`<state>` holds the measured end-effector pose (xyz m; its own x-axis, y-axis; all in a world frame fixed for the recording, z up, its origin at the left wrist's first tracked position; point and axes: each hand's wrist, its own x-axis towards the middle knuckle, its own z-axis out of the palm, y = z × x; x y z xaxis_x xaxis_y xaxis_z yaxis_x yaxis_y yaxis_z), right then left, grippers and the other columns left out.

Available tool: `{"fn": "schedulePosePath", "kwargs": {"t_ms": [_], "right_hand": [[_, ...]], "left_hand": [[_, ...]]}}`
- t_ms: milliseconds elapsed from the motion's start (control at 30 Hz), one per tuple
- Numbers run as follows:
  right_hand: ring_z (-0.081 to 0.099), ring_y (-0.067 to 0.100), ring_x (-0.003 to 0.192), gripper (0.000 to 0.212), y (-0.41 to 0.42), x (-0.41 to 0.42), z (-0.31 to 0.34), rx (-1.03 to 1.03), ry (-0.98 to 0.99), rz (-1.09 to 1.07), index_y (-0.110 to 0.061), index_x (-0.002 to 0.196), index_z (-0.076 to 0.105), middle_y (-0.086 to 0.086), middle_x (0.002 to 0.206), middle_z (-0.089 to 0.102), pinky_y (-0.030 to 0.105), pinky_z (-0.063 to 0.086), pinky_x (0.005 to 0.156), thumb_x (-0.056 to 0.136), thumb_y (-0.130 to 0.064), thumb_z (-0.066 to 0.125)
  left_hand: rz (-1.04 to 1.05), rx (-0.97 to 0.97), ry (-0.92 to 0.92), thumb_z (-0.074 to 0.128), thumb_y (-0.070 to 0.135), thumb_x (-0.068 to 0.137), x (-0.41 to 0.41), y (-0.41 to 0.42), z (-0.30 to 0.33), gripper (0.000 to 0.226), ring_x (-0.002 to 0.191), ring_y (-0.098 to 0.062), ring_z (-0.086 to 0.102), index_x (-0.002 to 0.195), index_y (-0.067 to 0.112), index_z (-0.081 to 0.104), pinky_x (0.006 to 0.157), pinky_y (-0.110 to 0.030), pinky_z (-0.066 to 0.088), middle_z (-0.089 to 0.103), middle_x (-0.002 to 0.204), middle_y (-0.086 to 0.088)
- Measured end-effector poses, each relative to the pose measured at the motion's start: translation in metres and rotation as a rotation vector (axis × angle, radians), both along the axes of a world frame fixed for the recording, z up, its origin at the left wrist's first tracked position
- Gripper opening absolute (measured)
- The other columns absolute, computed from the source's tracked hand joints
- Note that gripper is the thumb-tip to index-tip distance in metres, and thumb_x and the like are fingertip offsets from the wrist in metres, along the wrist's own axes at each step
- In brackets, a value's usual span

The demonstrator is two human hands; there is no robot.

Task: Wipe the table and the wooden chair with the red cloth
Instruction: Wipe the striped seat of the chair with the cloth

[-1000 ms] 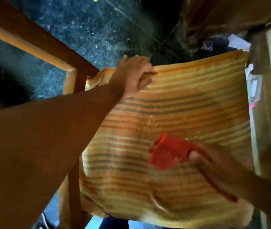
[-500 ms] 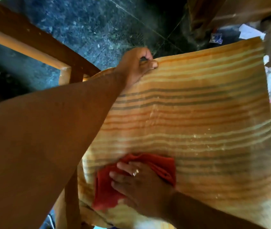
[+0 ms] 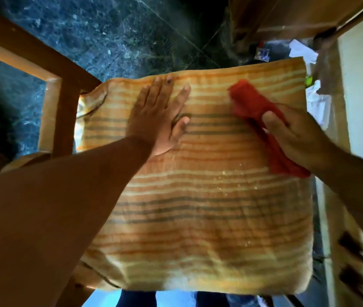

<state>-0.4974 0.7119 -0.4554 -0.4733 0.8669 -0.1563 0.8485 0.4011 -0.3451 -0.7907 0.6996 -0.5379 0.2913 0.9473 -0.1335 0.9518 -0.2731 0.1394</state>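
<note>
A dark, speckled stone floor (image 3: 114,34) fills the far side of the view. Over it sits a striped cushion (image 3: 198,196), orange and cream with a few grey bands, lying flat on the chair (image 3: 65,107), whose brown wooden armrest frame shows at the left. The cushion's cover is wrinkled at its far left corner, and pale crumbs or specks dot its right half.

The left hand (image 3: 158,116) lies flat on the far left part of the cushion, palm down, fingers spread wide and pointing away, holding nothing. The bare forearm runs back toward the near left.

The right hand (image 3: 295,138) is closed over the cloth (image 3: 251,105), pressing it onto the cushion near the far right corner. The cloth is bright red, soft and bunched into a loose roll: one crumpled end sticks out beyond the fingers toward the far edge, and the other end trails out under the palm toward the cushion's right side.

White scraps of paper (image 3: 302,49) lie on the floor beyond the far right corner.
</note>
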Motion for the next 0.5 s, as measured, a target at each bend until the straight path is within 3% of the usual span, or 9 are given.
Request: {"fn": "schedulePosePath", "kwargs": {"t_ms": [33, 67, 133, 233, 300, 367, 400, 433, 500], "right_hand": [[0.053, 0.032, 0.124, 0.059, -0.007, -0.01, -0.008, -0.097, 0.047, -0.117, -0.021, 0.132, 0.054, 0.015, 0.132, 0.06, 0.044, 0.045, 0.098, 0.094, -0.06, 0.031], [0.04, 0.028, 0.136, 0.054, -0.014, -0.028, -0.016, -0.041, 0.049, -0.155, -0.021, 0.138, 0.05, 0.011, 0.145, 0.05, 0.044, 0.037, 0.108, 0.095, -0.05, 0.037], [0.037, 0.028, 0.135, 0.05, -0.085, -0.057, -0.027, -0.029, 0.073, -0.036, -0.013, 0.133, 0.055, 0.011, 0.142, 0.052, 0.05, 0.034, 0.107, 0.087, -0.033, 0.058], [0.042, 0.026, 0.136, 0.049, -0.219, -0.059, -0.009, -0.339, 0.165, 0.218, -0.013, 0.128, 0.063, 0.005, 0.139, 0.057, 0.052, 0.04, 0.106, 0.08, -0.016, 0.071], [0.042, 0.009, 0.135, 0.037, -0.238, -0.037, -0.011, -0.39, 0.232, 0.215, -0.021, 0.123, 0.066, -0.009, 0.138, 0.057, 0.033, 0.03, 0.115, 0.088, -0.027, 0.06], [0.031, -0.011, 0.132, 0.037, -0.224, -0.026, 0.001, -0.513, 0.266, 0.077, -0.028, 0.128, 0.062, -0.017, 0.138, 0.053, 0.012, 0.014, 0.115, 0.093, -0.038, 0.051], [0.032, -0.014, 0.13, 0.04, -0.218, -0.019, 0.007, -0.514, 0.308, -0.004, -0.029, 0.13, 0.06, -0.015, 0.137, 0.055, 0.011, 0.017, 0.114, 0.094, -0.041, 0.049], [0.042, -0.011, 0.126, 0.041, -0.213, -0.009, 0.015, -0.49, 0.34, -0.055, -0.029, 0.129, 0.061, -0.011, 0.132, 0.061, 0.016, 0.028, 0.113, 0.093, -0.044, 0.047], [0.065, -0.005, 0.097, 0.038, -0.196, 0.014, 0.038, -0.394, 0.326, -0.244, -0.042, 0.112, 0.068, -0.015, 0.099, 0.074, 0.022, 0.054, 0.086, 0.09, -0.06, 0.044]], "left_hand": [[-0.008, 0.022, -0.008, 0.027, 0.052, 0.096, -0.001, -0.001, -0.002, 0.068, 0.152, -0.038, 0.013, 0.158, 0.03, 0.01, 0.121, -0.049, 0.007, 0.014, 0.165, -0.018], [-0.014, 0.034, -0.019, 0.028, 0.051, 0.096, -0.002, 0.0, -0.006, 0.067, 0.152, -0.038, 0.014, 0.157, 0.03, 0.011, 0.122, -0.049, 0.008, 0.015, 0.165, -0.018], [-0.014, 0.032, -0.027, 0.027, 0.05, 0.097, -0.004, 0.002, -0.009, 0.066, 0.152, -0.037, 0.014, 0.157, 0.03, 0.01, 0.122, -0.05, 0.009, 0.015, 0.165, -0.018], [-0.03, 0.01, -0.008, 0.026, 0.051, 0.097, -0.003, 0.001, -0.005, 0.066, 0.152, -0.037, 0.011, 0.157, 0.032, 0.008, 0.121, -0.05, 0.008, 0.012, 0.165, -0.017], [-0.024, -0.02, -0.01, 0.025, 0.052, 0.096, -0.001, 0.002, 0.003, 0.067, 0.152, -0.037, 0.009, 0.157, 0.032, 0.008, 0.121, -0.051, 0.007, 0.01, 0.166, -0.016], [0.018, -0.091, -0.004, 0.021, 0.056, 0.094, 0.002, 0.0, 0.012, 0.07, 0.152, -0.039, 0.006, 0.158, 0.031, 0.007, 0.122, -0.054, 0.005, 0.005, 0.166, -0.016], [0.038, -0.11, -0.003, 0.02, 0.059, 0.092, 0.007, 0.0, 0.017, 0.073, 0.152, -0.041, 0.003, 0.158, 0.03, 0.006, 0.121, -0.057, 0.004, 0.003, 0.166, -0.017], [0.038, -0.126, -0.007, 0.021, 0.063, 0.09, 0.014, 0.002, 0.023, 0.077, 0.152, -0.043, 0.001, 0.158, 0.029, 0.005, 0.121, -0.059, 0.002, 0.001, 0.166, -0.019], [-0.076, -0.12, -0.023, 0.02, 0.073, 0.086, 0.04, 0.011, 0.031, 0.085, 0.151, -0.044, -0.001, 0.158, 0.03, 0.005, 0.119, -0.06, -0.002, 0.0, 0.165, -0.02]]}}
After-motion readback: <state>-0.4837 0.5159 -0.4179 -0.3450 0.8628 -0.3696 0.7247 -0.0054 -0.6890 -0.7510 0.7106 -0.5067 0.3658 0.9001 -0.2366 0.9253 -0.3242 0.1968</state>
